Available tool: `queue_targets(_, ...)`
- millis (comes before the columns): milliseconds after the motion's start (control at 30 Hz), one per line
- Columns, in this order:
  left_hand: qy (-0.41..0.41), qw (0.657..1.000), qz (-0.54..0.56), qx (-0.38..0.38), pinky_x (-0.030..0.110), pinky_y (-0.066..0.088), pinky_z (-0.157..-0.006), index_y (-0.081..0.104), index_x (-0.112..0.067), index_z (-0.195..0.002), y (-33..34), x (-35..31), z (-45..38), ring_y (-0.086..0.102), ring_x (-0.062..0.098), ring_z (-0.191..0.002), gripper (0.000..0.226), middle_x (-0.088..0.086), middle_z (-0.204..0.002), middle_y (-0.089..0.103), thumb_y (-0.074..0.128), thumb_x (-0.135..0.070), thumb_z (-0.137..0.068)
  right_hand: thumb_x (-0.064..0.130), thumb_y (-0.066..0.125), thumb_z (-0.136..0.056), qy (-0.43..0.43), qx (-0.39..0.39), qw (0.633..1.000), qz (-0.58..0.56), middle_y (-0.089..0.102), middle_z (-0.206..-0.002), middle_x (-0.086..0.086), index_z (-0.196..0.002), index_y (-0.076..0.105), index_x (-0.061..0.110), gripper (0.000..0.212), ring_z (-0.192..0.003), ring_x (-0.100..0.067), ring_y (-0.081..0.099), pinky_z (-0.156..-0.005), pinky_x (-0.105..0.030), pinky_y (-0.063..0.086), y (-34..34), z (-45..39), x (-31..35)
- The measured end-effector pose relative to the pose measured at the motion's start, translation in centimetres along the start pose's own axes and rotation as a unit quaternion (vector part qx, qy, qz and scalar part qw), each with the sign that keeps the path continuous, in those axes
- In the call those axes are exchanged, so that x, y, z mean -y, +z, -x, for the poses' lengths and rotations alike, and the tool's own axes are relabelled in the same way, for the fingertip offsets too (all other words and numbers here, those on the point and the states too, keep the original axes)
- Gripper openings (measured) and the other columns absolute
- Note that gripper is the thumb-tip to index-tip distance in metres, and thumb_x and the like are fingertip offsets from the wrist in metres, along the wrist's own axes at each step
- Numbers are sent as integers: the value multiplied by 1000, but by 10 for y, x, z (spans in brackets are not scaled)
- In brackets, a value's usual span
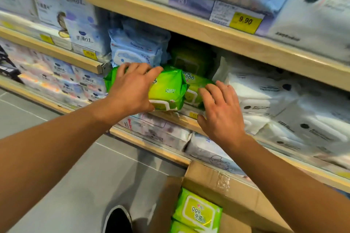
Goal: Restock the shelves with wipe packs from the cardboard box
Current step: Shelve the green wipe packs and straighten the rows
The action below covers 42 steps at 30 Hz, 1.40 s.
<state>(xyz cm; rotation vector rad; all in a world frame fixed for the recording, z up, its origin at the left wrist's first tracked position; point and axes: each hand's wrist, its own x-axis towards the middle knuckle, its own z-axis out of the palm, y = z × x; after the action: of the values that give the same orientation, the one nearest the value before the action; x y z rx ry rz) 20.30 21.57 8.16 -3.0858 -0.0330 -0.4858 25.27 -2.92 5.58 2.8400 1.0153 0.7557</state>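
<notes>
My left hand (132,89) grips a green wipe pack (167,89) at the front edge of the middle shelf (176,117). Just right of it lies a second green wipe pack (195,85) on the shelf, and my right hand (219,109) rests over its front with fingers spread, holding nothing. More green packs stand darker behind them. Below, the open cardboard box (223,185) sits on the floor against the shelving, with green wipe packs (197,212) stacked inside.
Blue wipe packs (136,49) stand left of the green ones, white tissue packs (274,92) to the right. A shelf above carries yellow price tags (245,21). Another stocked shelf runs below. Grey floor and my shoe (118,221) are at the bottom left.
</notes>
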Motion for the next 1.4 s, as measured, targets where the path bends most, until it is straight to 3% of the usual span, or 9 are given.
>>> queue_targets(100,18,1000,-7,-15,48,21,-109,30,-29,-143,-6,-27,-21,39,28,-126,110,4,-133,45,85,-49,-50,26,76,-70,25,-27,999,12,47,-138,-13,-133,50,10,70,-135,-38,34,-115,-51,22,-18,18,-21)
queue_targets(333,14,999,-29,-18,52,17,-112,31,-28,-142,1,-82,-73,36,31,-128,101,8,-136,44,83,-42,-57,33,79,-70,139,23,990,3,38,-149,-11,-143,37,16,86,-140,-34,25,-117,-49,19,-20,31,-57)
queue_targets(500,-4,1000,-19,7,54,17,-111,22,-39,-146,5,-94,-108,37,32,-130,98,6,-142,40,78,-30,-66,32,80,-67,157,6,987,-19,39,-146,-10,-141,37,18,87,-138,-35,28,-117,-49,16,-7,31,-59)
queue_targets(633,-21,998,5,63,59,9,-114,10,-47,-147,10,-91,-134,10,30,-143,98,-2,-157,13,73,-28,-74,29,80,-67,171,-14,985,-17,41,-145,-9,-140,39,18,85,-138,-34,29,-116,-49,17,-1,29,-58)
queue_targets(733,-14,997,18,76,62,8,-113,7,-46,-148,19,-91,-137,6,30,-144,104,-4,-157,9,77,-37,-71,30,80,-67,173,-17,984,-23,41,-145,-9,-140,39,18,85,-138,-34,28,-116,-49,17,1,28,-59)
queue_targets(867,0,1000,13,12,60,15,-112,12,-44,-148,24,-82,-124,17,32,-141,101,-1,-155,19,75,-48,-69,32,79,-68,170,-7,985,-29,39,-146,-9,-141,38,19,84,-138,-34,27,-116,-49,15,-1,28,-59)
queue_targets(1033,-24,1000,-6,14,52,25,-108,47,-25,-131,17,-88,-92,48,36,-116,57,12,-120,58,59,-52,-83,34,77,-71,167,16,985,-39,35,-148,-8,-143,35,19,84,-140,-34,24,-117,-49,13,-11,30,-57)
queue_targets(1233,20,997,73,11,52,20,-114,26,-27,-148,8,-99,-34,24,28,-140,74,5,-154,28,60,-46,-85,36,74,-75,162,35,983,-84,33,-152,-9,-145,35,18,82,-142,-33,22,-118,-49,16,-32,57,-44)
queue_targets(1400,35,991,123,48,45,25,-113,33,-23,-147,20,-131,39,30,28,-139,74,6,-153,32,63,-45,-82,35,77,-69,142,61,980,-127,44,-142,-13,-140,43,11,82,-134,-36,35,-112,-51,29,-28,118,-24)
